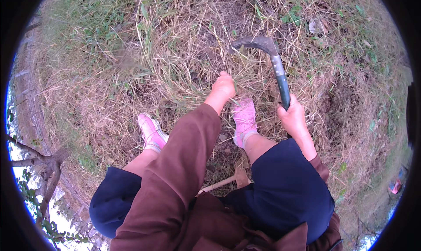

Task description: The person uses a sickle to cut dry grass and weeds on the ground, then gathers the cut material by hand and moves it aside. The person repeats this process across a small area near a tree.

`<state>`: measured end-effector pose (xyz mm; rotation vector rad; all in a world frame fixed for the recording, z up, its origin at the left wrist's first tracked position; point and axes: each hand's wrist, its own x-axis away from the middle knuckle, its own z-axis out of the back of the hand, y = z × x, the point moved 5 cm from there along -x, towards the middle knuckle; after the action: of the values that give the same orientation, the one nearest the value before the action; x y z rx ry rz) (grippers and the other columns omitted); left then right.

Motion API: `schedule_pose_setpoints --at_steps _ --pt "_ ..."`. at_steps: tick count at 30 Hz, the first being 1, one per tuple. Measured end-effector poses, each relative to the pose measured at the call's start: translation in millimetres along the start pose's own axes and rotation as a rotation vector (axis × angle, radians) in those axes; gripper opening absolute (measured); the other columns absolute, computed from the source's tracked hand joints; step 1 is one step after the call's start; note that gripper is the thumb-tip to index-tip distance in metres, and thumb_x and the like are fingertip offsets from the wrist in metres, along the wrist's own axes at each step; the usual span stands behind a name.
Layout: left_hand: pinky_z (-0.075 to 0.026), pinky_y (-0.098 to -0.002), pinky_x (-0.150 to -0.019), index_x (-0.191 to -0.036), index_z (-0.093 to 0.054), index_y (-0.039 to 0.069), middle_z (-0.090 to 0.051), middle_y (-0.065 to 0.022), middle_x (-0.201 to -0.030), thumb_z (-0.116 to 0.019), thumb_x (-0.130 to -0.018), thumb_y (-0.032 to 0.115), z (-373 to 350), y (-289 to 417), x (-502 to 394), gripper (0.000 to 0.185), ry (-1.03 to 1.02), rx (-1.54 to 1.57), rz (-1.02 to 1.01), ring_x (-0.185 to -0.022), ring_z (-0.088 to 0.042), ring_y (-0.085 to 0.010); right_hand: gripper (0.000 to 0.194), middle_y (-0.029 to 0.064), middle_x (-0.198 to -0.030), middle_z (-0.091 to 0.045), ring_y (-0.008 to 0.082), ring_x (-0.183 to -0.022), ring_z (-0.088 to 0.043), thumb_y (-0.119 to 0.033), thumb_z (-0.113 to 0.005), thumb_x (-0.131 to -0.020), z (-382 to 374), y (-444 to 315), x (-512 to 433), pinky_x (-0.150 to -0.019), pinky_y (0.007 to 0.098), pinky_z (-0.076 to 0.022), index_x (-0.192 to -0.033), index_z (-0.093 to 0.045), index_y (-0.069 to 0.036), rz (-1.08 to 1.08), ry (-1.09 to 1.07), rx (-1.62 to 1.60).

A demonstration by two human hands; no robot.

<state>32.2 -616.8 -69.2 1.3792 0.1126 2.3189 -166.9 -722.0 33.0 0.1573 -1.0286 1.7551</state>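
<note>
My right hand [293, 114] grips the green handle of a sickle [280, 76], whose curved metal blade points left above the ground. My left hand [224, 85] reaches down into long dry grass [197, 58] in front of my feet, left of the sickle. Its fingers are partly hidden, with grass stems lying around them; whether it grips any of them cannot be told. Between my left hand and my right lies my right foot in a pink shoe [244, 114].
My other pink shoe [151, 129] is on the grass at the left. Behind my feet, a wooden-handled tool [219, 183] lies on the ground, partly covered by clothing. A bare branching trunk [51, 165] stands at the far left. A pale dry leaf [316, 26] lies at the upper right.
</note>
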Motion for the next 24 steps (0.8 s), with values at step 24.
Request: schedule_pose_setpoints --at_steps 24 --pt "-0.051 -0.0367 -0.076 -0.084 -0.064 0.007 -0.065 -0.0107 -0.087 -0.051 -0.078 0.01 49.9 -2.6 48.8 0.014 0.388 -0.68 -0.672 -0.085 -0.062 -0.0268 0.031 0.0276 -0.076 -0.062 0.0448 -0.076 -0.062 -0.006 -0.059 -0.078 8.8 -4.1 20.5 -0.068 0.0479 -0.0509 -0.106 -0.051 0.004 0.108 -0.092 0.301"
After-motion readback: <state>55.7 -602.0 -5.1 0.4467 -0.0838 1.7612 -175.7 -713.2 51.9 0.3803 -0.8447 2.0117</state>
